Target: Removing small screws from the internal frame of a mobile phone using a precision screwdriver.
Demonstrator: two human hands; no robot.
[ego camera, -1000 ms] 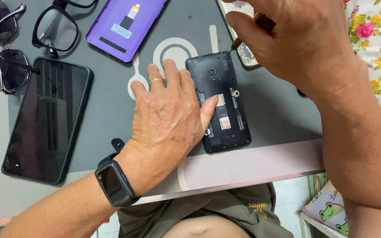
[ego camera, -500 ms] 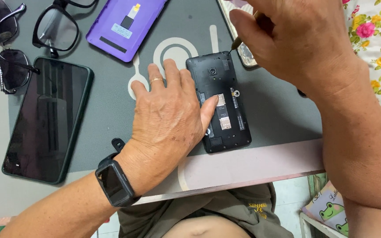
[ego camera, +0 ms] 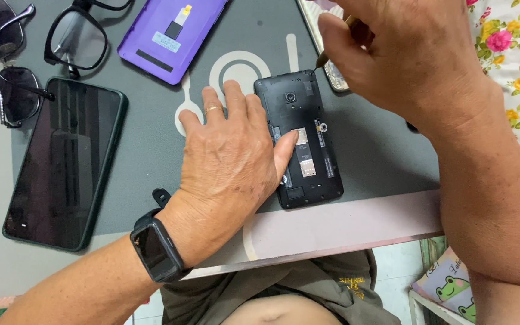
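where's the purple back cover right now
In the head view the purple back cover lies inner side up at the top of the grey mat, right of the black-framed glasses and up-left of the opened black phone.

Open phone (ego camera: 299, 141): matt black plastic, small metal slots. Purple cover (ego camera: 173, 33): smooth satin plastic. Big phone (ego camera: 64, 162): glossy glass, dark green rim. Mat (ego camera: 380, 138): matt grey, smooth. Watch (ego camera: 154, 250): glossy face, matt rubbery strap. Tool (ego camera: 323, 58) in right grip: thin metal tip.
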